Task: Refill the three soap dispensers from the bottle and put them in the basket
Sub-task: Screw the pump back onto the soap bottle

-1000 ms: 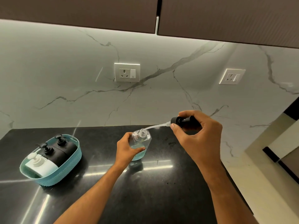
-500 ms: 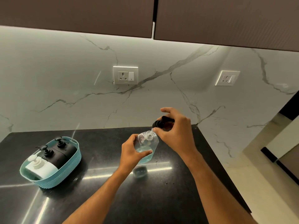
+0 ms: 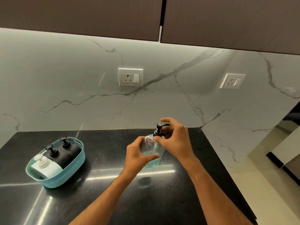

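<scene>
Three dispensers (image 3: 55, 155) already sit in the blue basket (image 3: 65, 179), well left of the clear bottle (image 3: 153, 153). The left hand (image 3: 138, 157) grips that bottle; the right hand (image 3: 174, 140) pinches its black pump (image 3: 159, 129), apparently refitting it. Bare bench (image 3: 105, 168) lies between bottle and basket; the bench edge is near on the bottle's right.

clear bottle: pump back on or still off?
On. The black pump sits in the neck of the clear bottle, tube reaching toward the blue liquid. Right hand is at the collar; whether it is screwed tight, cannot tell.
</scene>
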